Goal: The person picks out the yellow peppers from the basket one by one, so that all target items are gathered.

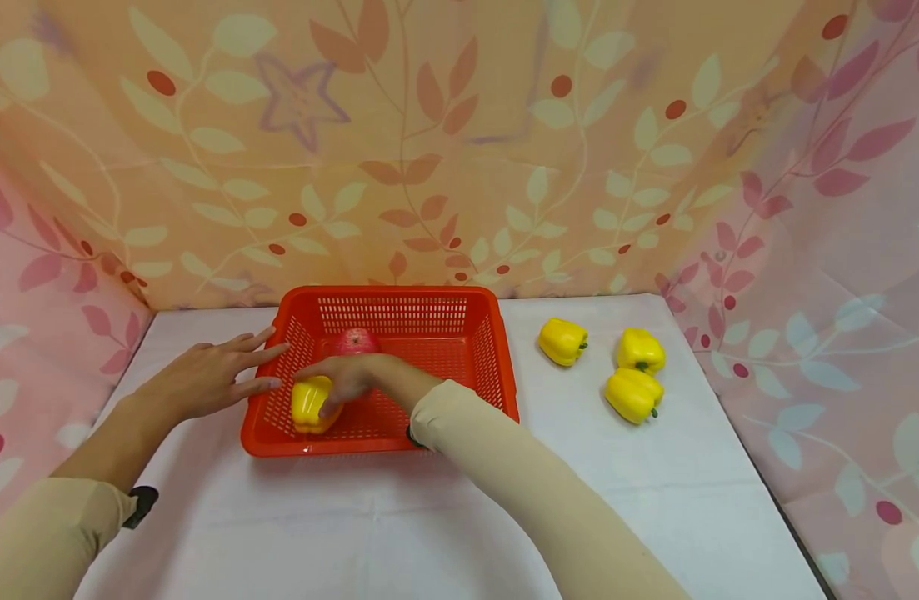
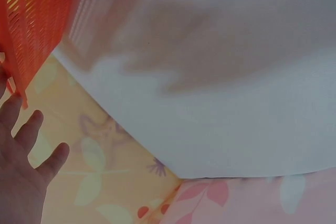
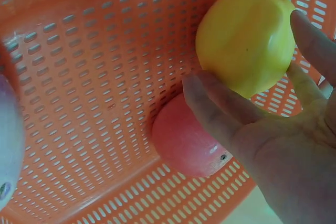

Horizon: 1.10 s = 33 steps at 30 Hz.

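Note:
A yellow bell pepper [image 1: 311, 406] is at the left end of a red plastic basket [image 1: 459, 437]. My right hand [image 1: 354, 377] reaches in from the right and holds this pepper between thumb and fingers. Close by lies a reddish-pink round fruit [image 1: 357, 340], its exact kind unclear. The right wrist view also has a pale purplish, smooth rounded thing [image 3: 8, 140] at its left edge, mostly cut off. My left hand [image 1: 215, 375] has its fingers spread, with the tips at the basket's left rim.
Several more yellow bell peppers, among them one nearer the basket [image 1: 562, 342] and one farther right [image 1: 633, 395], lie on the white-covered table [image 1: 339, 533]. Patterned cloth [image 1: 459, 150] hangs behind and along both sides.

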Each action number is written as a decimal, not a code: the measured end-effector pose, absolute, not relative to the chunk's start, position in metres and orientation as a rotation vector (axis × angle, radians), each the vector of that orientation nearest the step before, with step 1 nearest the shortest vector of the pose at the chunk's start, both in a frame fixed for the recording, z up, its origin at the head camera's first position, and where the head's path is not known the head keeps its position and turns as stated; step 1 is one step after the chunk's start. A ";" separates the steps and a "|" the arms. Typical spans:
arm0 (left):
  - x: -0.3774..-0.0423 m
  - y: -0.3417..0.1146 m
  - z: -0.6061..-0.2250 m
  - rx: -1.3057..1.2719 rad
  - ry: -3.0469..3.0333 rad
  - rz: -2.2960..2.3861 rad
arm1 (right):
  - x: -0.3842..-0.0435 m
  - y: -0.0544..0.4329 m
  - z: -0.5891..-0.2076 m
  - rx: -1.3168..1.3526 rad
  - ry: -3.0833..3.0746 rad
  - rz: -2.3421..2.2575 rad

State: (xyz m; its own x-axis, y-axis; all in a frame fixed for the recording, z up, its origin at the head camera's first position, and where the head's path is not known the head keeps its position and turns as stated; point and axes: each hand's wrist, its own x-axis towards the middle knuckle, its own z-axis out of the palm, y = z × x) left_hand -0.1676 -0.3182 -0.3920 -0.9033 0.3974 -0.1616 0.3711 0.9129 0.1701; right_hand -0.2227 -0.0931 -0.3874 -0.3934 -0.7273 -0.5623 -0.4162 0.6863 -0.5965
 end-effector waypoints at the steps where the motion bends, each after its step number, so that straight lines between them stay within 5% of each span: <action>1: -0.168 -0.318 -0.392 0.585 2.883 0.200 | -0.223 -0.094 -0.388 -0.876 2.038 -0.457; 14: -0.169 -0.320 -0.395 0.604 2.893 0.208 | -0.225 -0.098 -0.393 -0.809 2.076 -0.460; 33: -0.168 -0.319 -0.392 0.579 2.878 0.198 | -0.228 -0.067 -0.385 -1.046 2.060 -0.571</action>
